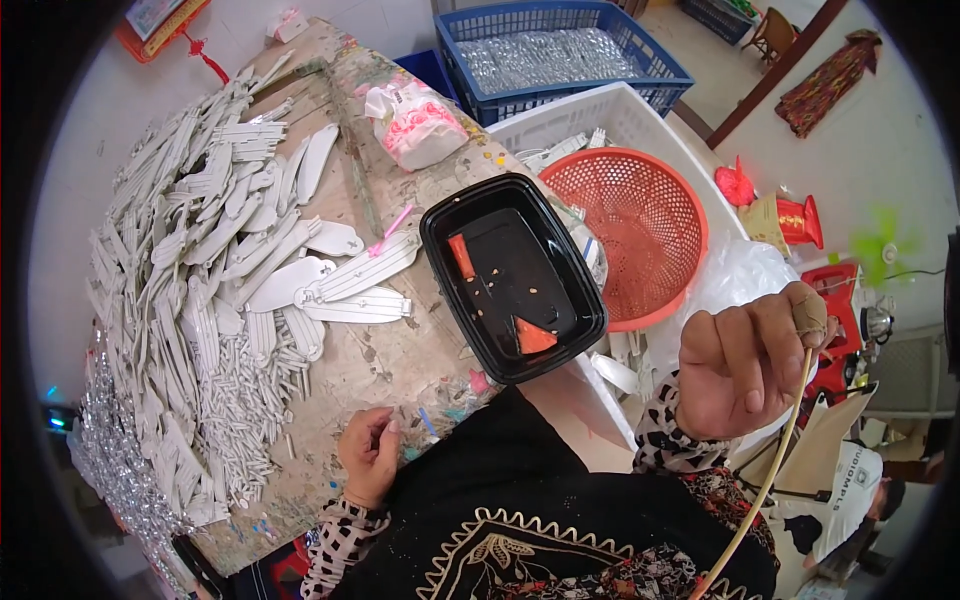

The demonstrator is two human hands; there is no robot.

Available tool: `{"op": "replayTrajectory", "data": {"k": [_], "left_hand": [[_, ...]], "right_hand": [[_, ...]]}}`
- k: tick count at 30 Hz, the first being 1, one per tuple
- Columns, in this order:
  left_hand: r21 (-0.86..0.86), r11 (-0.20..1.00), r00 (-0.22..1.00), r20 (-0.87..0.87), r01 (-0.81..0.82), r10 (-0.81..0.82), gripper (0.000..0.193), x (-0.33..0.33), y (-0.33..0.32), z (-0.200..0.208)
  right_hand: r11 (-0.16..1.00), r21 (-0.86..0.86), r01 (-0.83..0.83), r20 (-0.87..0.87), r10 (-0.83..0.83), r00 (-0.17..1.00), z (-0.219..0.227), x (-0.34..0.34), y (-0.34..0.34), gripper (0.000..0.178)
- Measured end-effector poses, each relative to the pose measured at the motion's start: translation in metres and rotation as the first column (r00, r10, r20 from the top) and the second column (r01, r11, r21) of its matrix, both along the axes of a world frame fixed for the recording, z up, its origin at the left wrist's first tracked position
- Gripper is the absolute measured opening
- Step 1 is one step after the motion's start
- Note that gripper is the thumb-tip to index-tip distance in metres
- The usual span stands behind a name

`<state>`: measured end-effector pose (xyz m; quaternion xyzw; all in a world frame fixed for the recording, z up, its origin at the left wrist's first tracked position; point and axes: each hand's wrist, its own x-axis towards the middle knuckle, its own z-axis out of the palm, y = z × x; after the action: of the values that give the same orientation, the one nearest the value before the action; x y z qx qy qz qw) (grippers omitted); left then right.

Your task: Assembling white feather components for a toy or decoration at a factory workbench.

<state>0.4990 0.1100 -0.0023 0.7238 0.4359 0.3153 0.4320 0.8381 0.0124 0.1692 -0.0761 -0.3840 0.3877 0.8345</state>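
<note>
A black plastic tray point(590, 335) sits at the table's right edge, with two pieces of watermelon and a few seeds in it. My left hand point(368, 455) rests by the table's near edge, fingers curled in, with nothing visible in them. Raised at the right, apart from the tray, is my right hand point(740, 360) with its fingers bent closed. Something tan covers one fingertip. A thin yellowish cord or stick point(765, 490) runs from beside those fingertips down to the lower edge; what the fingers grip is hidden.
White molded plastic parts point(230, 220) lie heaped on the left of the worktable point(390, 365), beside a pink straw point(392, 230). A tissue pack point(415, 125) lies behind the tray. To the right are a red basket point(630, 240), a white crate point(625, 100) and a blue crate point(560, 100).
</note>
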Motion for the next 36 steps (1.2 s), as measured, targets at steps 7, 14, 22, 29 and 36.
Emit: {"op": "replayTrajectory", "data": {"k": [7, 14, 22, 29, 36], "left_hand": [[0.016, 0.999, 0.999, 0.012, -0.038, 0.037, 0.012, -0.004, -0.002, 0.003], [0.024, 1.0, 1.0, -0.007, -0.013, 0.013, 0.012, -0.007, -0.002, 0.002], [-0.001, 1.0, 0.998, -0.06, 0.02, -0.02, 0.012, -0.015, -0.006, -0.002], [0.033, 0.999, 0.995, -0.097, 0.034, -0.031, 0.014, -0.021, -0.012, -0.009], [-0.038, 0.999, 0.999, 0.033, 0.028, -0.027, 0.016, -0.037, -0.023, -0.021]], "right_hand": [[0.999, -0.02, -0.031, -0.01, 0.031, 0.999, 0.004, -0.006, -0.003, 0.014], [0.993, 0.057, -0.108, 0.087, 0.103, 0.991, 0.001, -0.002, -0.002, 0.02], [0.988, -0.132, 0.08, -0.073, -0.09, 0.993, -0.029, 0.007, 0.006, 0.02], [0.767, -0.399, 0.502, 0.115, -0.502, 0.857, -0.068, -0.007, 0.005, 0.02], [0.62, -0.393, 0.679, 0.423, -0.533, 0.732, -0.093, -0.039, 0.009, 0.016]]}}
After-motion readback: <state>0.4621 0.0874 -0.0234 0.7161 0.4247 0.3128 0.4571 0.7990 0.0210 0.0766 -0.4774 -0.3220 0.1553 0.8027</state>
